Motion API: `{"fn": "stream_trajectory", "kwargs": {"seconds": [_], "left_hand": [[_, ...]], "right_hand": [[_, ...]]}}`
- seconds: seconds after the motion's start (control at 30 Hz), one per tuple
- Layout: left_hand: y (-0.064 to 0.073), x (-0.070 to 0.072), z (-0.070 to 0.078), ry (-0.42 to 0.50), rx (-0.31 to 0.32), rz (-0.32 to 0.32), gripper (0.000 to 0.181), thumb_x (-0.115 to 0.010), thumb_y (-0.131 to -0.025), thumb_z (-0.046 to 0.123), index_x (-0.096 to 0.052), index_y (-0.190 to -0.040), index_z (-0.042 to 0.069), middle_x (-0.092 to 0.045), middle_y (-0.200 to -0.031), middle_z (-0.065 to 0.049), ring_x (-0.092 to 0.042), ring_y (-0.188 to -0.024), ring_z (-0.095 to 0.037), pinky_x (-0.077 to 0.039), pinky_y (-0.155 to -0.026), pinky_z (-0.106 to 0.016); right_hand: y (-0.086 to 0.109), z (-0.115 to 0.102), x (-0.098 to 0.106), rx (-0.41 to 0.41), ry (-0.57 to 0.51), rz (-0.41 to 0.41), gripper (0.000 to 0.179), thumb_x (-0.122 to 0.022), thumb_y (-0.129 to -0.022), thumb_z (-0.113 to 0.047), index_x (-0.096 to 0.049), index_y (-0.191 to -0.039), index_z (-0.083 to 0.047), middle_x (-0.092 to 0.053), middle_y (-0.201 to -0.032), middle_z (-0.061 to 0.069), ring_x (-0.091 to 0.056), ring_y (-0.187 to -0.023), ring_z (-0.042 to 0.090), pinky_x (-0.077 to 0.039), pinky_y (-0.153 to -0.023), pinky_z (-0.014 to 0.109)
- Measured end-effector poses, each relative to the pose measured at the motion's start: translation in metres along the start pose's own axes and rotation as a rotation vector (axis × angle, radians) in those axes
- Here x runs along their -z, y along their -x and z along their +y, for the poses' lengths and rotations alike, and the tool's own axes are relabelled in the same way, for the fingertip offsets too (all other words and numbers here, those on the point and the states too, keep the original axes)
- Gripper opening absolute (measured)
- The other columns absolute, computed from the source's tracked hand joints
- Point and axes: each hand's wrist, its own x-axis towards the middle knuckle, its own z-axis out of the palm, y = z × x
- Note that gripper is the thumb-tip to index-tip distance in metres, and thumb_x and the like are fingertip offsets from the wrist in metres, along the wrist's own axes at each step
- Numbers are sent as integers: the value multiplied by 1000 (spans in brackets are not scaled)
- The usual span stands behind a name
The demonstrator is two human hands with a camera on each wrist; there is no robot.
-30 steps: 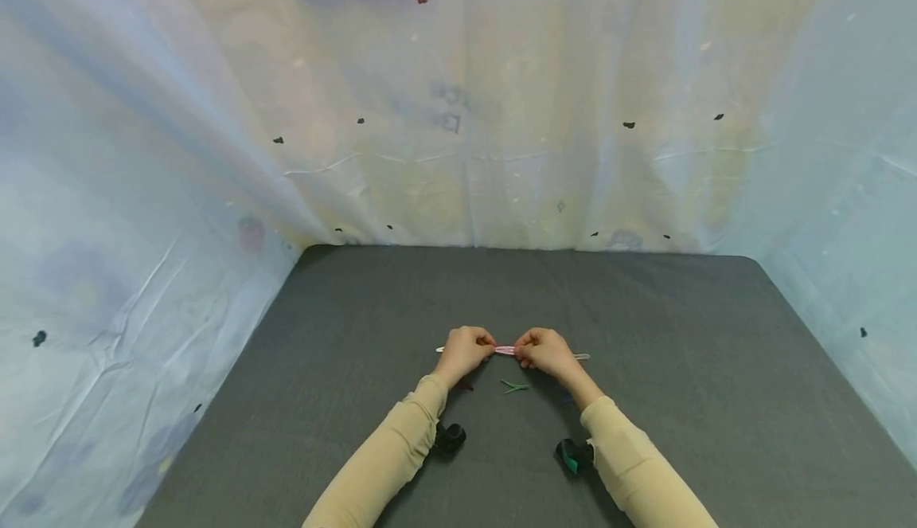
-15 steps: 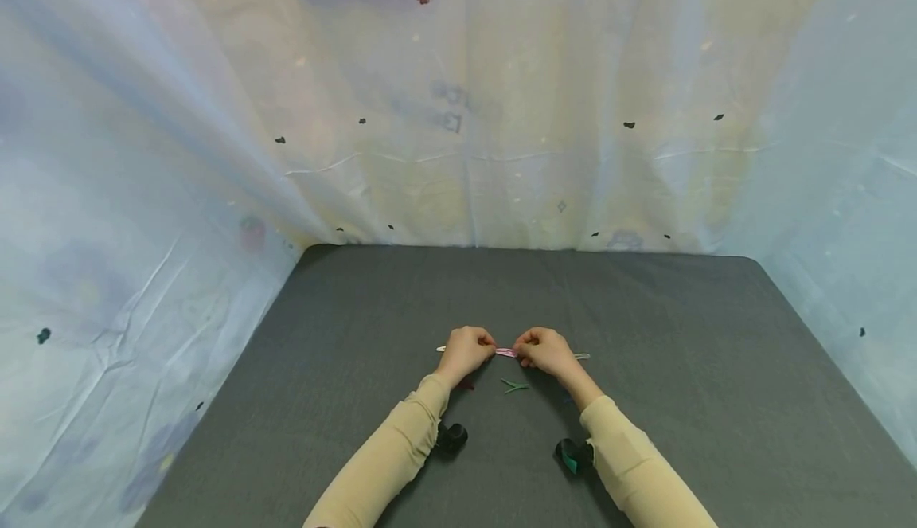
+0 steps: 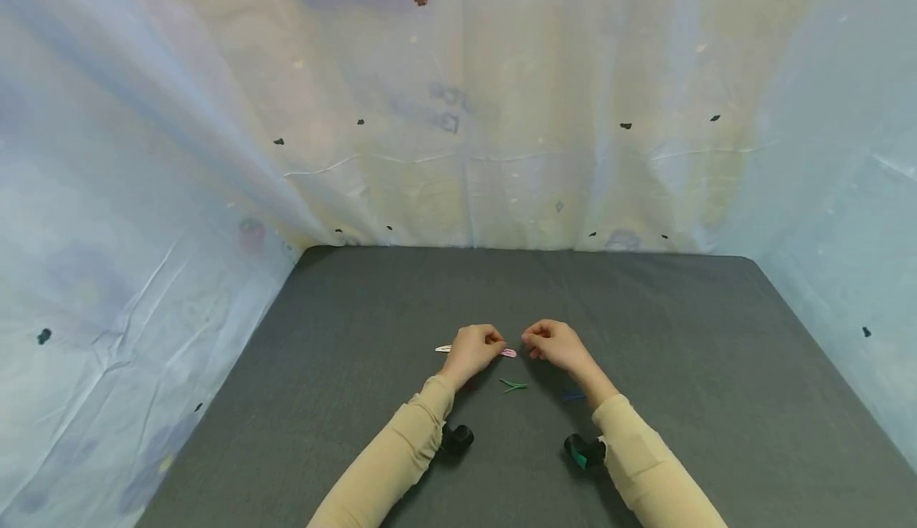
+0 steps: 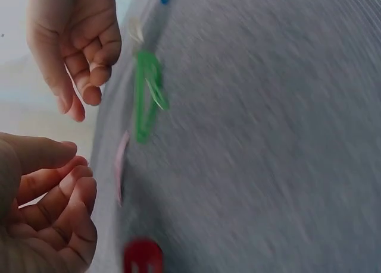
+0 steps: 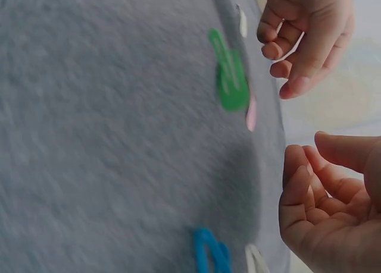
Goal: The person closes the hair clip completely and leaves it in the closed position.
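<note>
A pink snap hair clip (image 3: 509, 353) lies on the grey cloth, partly behind my left hand (image 3: 473, 350) in the head view. That hand hovers beside the clip with loosely bent fingers; the left wrist view shows nothing between them. My right hand (image 3: 562, 347) is raised just right of the pink clip, thumb and fingers apart and holding nothing. Nearer to me is a green snap hair clip (image 4: 143, 97), its two parts spread open. A white clip (image 3: 443, 349) pokes out left of my left hand.
A blue clip (image 5: 211, 252) and a cream clip (image 5: 255, 262) lie near my right hand. Below my left hand is a red clip (image 4: 143, 256). Dark wrist devices (image 3: 457, 439) hang under both forearms. A patterned curtain (image 3: 501, 98) surrounds the grey table (image 3: 645, 313).
Fingers of both hands were at the pink clip's ends. They have let go of it: the right hand has drawn back rightward, while the left has shifted slightly right.
</note>
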Motion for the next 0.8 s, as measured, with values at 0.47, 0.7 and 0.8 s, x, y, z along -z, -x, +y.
{"fn": "stream_trajectory", "kwargs": {"seconds": [0.47,0.7,0.8], "left_hand": [[0,-19,41,18,-92,-89,14,-63,-88,24,-70,-92,13,-64,-83,0,-52,-67,-5,-41,-59,-18],[-1,-34,55,43,-70,-165,16,-62,-89,24,-69,-96,11,-63,-80,2,-51,-65,-4,-40,-58,-17],[-1,-40,56,44,-65,-176,17,-62,-89,24,-68,-96,10,-63,-79,1,-50,-63,-4,-40,-57,-18]], "right_hand": [[21,18,51,-23,15,29,34,-53,-95,-23,-58,-115,4,-63,-105,23,-63,-84,27,-52,-76,39],[27,36,65,-43,44,52,30,-53,-94,-16,-57,-114,6,-63,-102,22,-61,-80,21,-50,-72,34],[28,44,66,-50,51,55,27,-52,-93,-11,-57,-113,7,-63,-100,22,-61,-78,18,-49,-70,32]]}}
